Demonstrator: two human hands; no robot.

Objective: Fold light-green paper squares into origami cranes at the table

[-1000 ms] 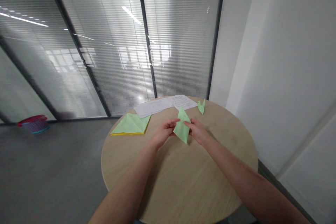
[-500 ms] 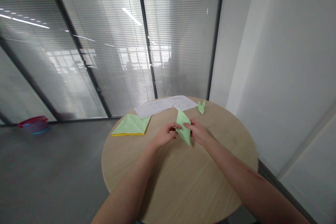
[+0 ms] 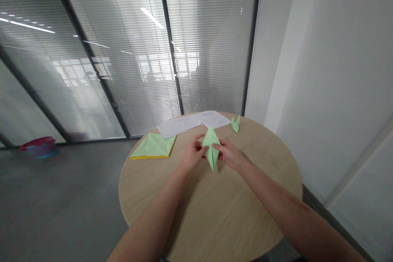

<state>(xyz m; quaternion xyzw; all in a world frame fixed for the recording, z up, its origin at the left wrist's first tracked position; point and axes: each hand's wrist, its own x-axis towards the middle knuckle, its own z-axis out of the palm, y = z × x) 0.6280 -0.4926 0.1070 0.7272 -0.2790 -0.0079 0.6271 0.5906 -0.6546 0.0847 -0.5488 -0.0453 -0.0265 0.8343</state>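
Observation:
Above the middle of the table, a light green folded origami paper is held between both hands. It is diamond-shaped, with a slit down the centre of its lower half and one point towards me. My left hand grips its left corner, thumb on the front face and fingers curled behind. At the right corner my right hand pinches it in the same way, thumb on top. A small finished-looking green paper crane stands beyond my right hand.
The round wooden table carries a stack of green and yellow paper sheets at the left and printed white sheets along its far edge. A red and blue basket sits on the floor. Glass partition behind, white wall at right.
The folded paper has turned to face me squarely, its lower slit now showing. My left hand has moved in, its thumb now on the paper's front; my right hand keeps its pinch.

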